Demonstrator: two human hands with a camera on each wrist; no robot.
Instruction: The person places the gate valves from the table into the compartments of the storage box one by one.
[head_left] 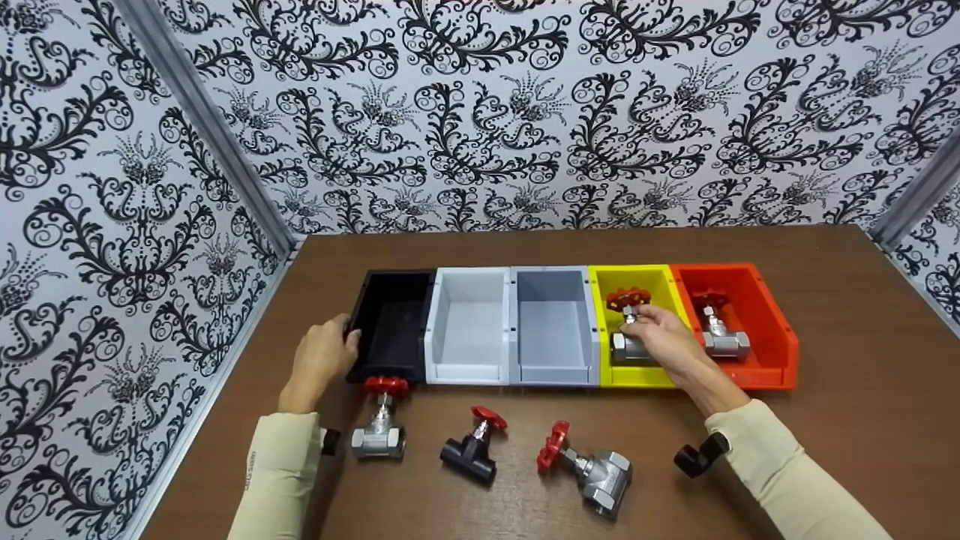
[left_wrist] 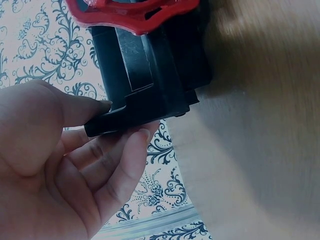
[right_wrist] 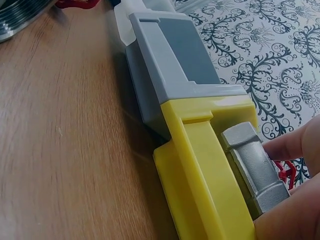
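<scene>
My left hand point(head_left: 324, 358) pinches the left wall of the black bin point(left_wrist: 145, 107), thumb on the inner side and fingers outside. In the yellow bin point(head_left: 637, 377), my right hand point(head_left: 664, 341) holds a steel valve point(right_wrist: 256, 167) by its stem area, its red handwheel point(head_left: 628, 300) toward the back. The valve's body shows over the bin's front lip in the right wrist view. A similar steel valve point(head_left: 726, 343) lies in the orange-red bin point(head_left: 772, 341) beside it. Another valve with a red handwheel point(head_left: 379, 439) stands just in front of the black bin.
The white bin point(head_left: 471, 373) and grey bin point(head_left: 555, 375) sit between the black and yellow ones, all in a row. On the brown table point(head_left: 420, 510) lie a black valve point(head_left: 471, 456) and a larger steel valve point(head_left: 604, 480). Patterned walls point(head_left: 487, 135) rise behind and at left.
</scene>
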